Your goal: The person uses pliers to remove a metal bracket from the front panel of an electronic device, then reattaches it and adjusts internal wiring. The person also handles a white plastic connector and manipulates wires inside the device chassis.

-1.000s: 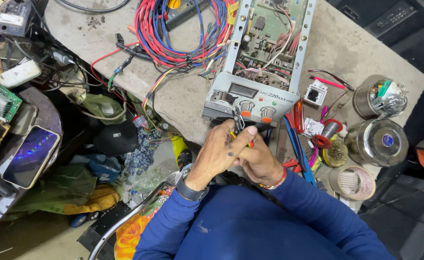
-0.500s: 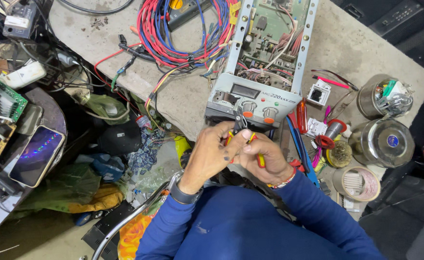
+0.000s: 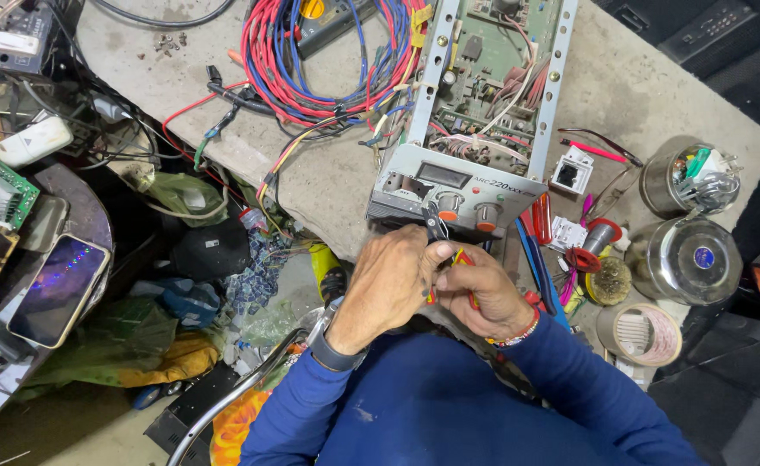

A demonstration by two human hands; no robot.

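**Kid:** Two hands are close together, right by the blue sleeves. What are they doing?

**Helper:** The left hand and the right hand meet at the near edge of the table. The right hand's fingers are closed around the red and yellow handles of a pair of pliers. The left hand's fingers are curled in beside them, touching the tool. I cannot tell if they pinch a wire too.

**Kid:** Where does the tip of the pliers go?

**Helper:** The dark tip points up at the grey front panel of the open machine, just beside the two orange knobs.

**Kid:** So which step is it?

**Helper:** I think the pliers are working on something small at the front of the panel. A next move would need a steady grip and a small, careful pull or twist, because the knobs sit so near.

**Kid:** What is past the panel?

**Helper:** A green circuit board inside the metal frame. To its left lies a big bunch of red and blue wires. Off to the right stand shiny metal pots and a roll of tape.
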